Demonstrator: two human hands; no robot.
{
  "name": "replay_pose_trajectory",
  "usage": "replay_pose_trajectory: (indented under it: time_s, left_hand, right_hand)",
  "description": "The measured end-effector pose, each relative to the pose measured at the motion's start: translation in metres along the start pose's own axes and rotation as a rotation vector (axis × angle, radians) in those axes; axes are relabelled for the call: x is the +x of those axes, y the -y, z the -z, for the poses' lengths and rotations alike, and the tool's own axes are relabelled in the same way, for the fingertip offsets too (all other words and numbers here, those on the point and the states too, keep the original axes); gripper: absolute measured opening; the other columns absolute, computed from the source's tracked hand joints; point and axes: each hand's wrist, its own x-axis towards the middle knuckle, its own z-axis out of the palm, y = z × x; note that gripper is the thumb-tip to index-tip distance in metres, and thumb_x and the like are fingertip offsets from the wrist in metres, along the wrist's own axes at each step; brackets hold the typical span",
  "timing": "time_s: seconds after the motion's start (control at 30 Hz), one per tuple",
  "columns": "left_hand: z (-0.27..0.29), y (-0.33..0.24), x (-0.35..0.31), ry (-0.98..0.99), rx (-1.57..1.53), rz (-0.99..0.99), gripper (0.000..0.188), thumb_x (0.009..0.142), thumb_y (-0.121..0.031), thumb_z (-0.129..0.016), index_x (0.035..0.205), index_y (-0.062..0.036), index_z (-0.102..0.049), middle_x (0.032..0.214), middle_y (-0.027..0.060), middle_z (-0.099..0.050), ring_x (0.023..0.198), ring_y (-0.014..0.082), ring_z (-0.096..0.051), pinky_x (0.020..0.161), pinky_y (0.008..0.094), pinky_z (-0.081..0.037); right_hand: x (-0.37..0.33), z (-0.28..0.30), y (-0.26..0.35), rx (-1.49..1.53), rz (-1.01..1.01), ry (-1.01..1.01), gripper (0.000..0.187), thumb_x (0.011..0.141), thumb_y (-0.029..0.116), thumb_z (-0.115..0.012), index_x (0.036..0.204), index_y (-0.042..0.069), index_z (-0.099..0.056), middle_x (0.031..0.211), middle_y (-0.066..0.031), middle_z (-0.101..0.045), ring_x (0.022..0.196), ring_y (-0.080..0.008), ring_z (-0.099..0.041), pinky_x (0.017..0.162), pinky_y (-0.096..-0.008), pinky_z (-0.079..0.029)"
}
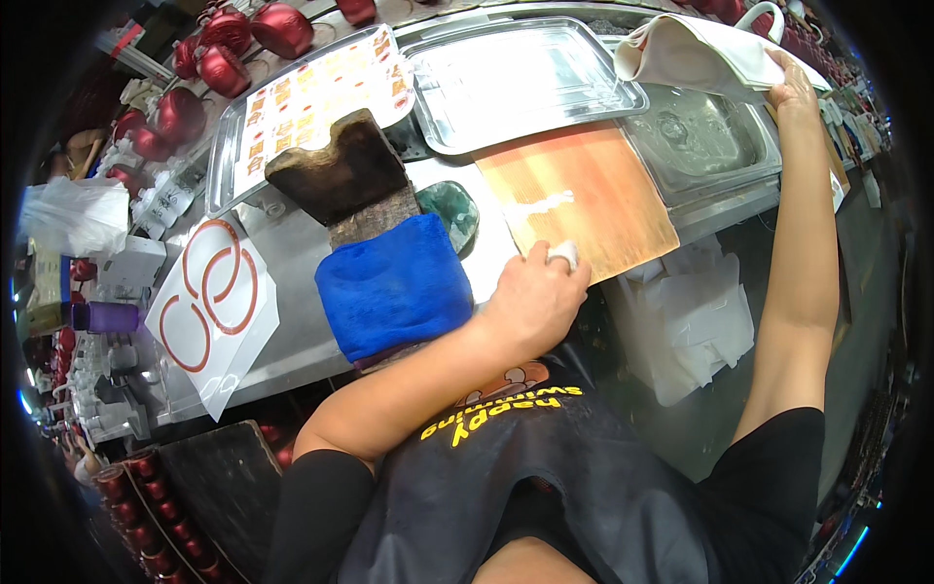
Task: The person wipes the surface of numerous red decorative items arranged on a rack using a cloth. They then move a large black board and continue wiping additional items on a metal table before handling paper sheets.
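Near the front edge of a wooden board [584, 185], my left hand [540, 302] is closed round a small white wad [561, 255], partly hidden by my fingers. A streak of white marks the board's surface just beyond it. Far to the right, my stretched-out right hand [793, 90] grips the edge of a folded white cloth [696, 49]. That cloth hangs over the corner of a metal basin [759, 146] holding what looks like clear liquid. To the left of the board lie a blue cloth pad [394, 287] and a dark, notched wooden block [341, 165].
A metal tray [443, 136] sits behind the board; another tray [222, 175] bears a sheet of small red-and-orange stickers [311, 88]. At left lies a sheet with red rings [209, 302]. Red glossy ornaments [282, 29] crowd the back. A white bag [691, 321] hangs below the bench.
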Motion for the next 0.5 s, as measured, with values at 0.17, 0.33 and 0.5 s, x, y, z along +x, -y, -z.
replay_pose_trajectory:
  time_s: [0.17,0.33,0.5]
  left_hand:
    - [0.063,0.037,0.039,-0.331,-0.042,0.077,0.04,0.082,-0.021,-0.069,0.116,-0.0041,-0.056,0.085,0.0203,-0.06,0.077,0.0387,-0.063,0.066,0.0439,-0.052]
    - [0.106,0.065,0.086,-0.499,0.019,-0.146,0.069,0.075,-0.021,-0.071,0.136,-0.0088,-0.04,0.1,0.021,-0.056,0.1,0.0368,-0.052,0.089,0.0445,-0.044]
    - [0.098,0.062,0.108,-0.475,0.098,-0.285,0.069,0.075,-0.021,-0.07,0.137,-0.0118,-0.042,0.107,0.0205,-0.056,0.102,0.0366,-0.053,0.093,0.0416,-0.044]
  right_hand:
    - [-0.075,-0.03,0.105,1.414,-0.225,0.155,0.038,0.08,0.0,-0.067,0.114,-0.009,-0.054,0.111,-0.0221,-0.064,0.095,-0.0343,-0.067,0.086,-0.0476,-0.058]
    - [-0.112,-0.068,0.217,1.224,-0.841,-0.009,0.035,0.078,-0.002,-0.068,0.11,-0.01,-0.055,0.106,-0.0213,-0.066,0.092,-0.0341,-0.067,0.086,-0.0465,-0.057]
    - [-0.139,-0.103,0.244,1.366,-0.843,0.078,0.027,0.078,-0.005,-0.065,0.104,-0.008,-0.056,0.099,-0.0174,-0.065,0.089,-0.0315,-0.066,0.087,-0.045,-0.056]
